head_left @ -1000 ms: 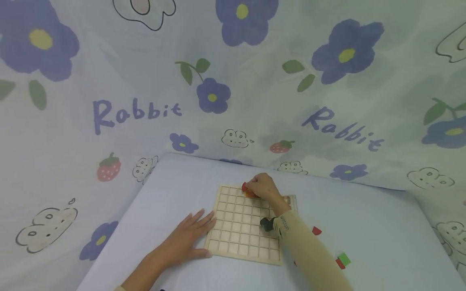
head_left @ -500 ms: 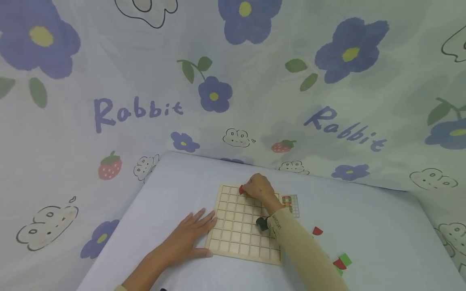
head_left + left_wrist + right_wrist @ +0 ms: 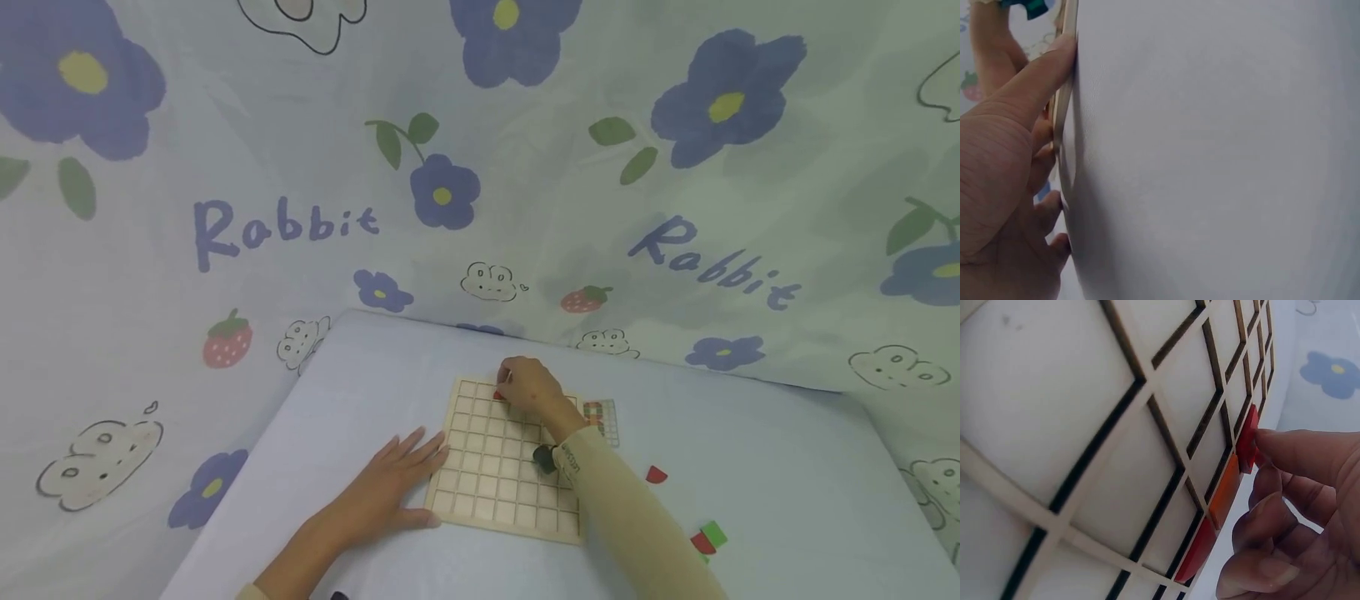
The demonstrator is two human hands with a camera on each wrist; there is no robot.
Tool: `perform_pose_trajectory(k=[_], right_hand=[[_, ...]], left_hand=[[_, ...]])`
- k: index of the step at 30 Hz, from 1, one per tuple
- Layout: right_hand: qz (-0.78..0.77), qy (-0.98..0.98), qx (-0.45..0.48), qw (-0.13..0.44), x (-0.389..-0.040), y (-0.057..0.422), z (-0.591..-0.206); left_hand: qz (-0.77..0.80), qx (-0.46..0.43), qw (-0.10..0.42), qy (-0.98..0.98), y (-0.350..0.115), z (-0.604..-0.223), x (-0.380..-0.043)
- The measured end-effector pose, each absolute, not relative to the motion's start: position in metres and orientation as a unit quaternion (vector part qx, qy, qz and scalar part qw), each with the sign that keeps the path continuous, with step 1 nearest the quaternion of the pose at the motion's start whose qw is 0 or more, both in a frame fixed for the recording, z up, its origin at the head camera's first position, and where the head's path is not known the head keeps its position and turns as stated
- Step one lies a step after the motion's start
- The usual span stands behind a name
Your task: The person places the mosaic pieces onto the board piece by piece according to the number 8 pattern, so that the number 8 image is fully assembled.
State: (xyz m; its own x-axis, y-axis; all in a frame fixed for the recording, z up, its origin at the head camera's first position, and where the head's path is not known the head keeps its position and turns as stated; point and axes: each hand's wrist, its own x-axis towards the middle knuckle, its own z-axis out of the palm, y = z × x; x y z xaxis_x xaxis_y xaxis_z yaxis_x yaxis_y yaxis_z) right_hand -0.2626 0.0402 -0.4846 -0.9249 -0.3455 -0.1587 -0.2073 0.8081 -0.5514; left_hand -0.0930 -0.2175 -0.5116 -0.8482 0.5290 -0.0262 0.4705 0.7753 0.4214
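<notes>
A square wooden grid board [image 3: 483, 457] lies on the white table. At its far edge, my right hand [image 3: 534, 387] pinches a red piece [image 3: 1247, 440] between thumb and fingers, down at a cell of the outermost row. Beside it in that row sit an orange piece [image 3: 1225, 489] and another red tile [image 3: 1197, 550], seen in the right wrist view. My left hand [image 3: 382, 483] rests on the table with fingers spread, fingertips and thumb touching the board's left side. In the left wrist view its thumb [image 3: 1041, 78] lies against the board's edge.
Right of the board lies a small card [image 3: 609, 425] with a coloured grid pattern. Nearer the right front are a loose red piece [image 3: 656, 475], a green square [image 3: 715, 534] and a red piece [image 3: 702, 543]. A patterned cloth [image 3: 420, 108] hangs behind the table.
My right hand has shifted slightly left, and the red piece has gone lower into the far row. More of the pattern card shows. My left hand stays in place.
</notes>
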Motion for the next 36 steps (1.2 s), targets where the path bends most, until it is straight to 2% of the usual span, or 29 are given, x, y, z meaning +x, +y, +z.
perform_pose_trajectory(k=[21, 36], right_hand=[[-0.295, 0.932, -0.162, 0.133, -0.255, 0.057, -0.484], [-0.329, 0.919, -0.202, 0.080, -0.221, 0.111, -0.449]], left_hand=[[0.213, 0.261, 0.086, 0.938, -0.213, -0.512, -0.096], [0.219, 0.254, 0.086, 0.938, -0.215, -0.510, -0.094]])
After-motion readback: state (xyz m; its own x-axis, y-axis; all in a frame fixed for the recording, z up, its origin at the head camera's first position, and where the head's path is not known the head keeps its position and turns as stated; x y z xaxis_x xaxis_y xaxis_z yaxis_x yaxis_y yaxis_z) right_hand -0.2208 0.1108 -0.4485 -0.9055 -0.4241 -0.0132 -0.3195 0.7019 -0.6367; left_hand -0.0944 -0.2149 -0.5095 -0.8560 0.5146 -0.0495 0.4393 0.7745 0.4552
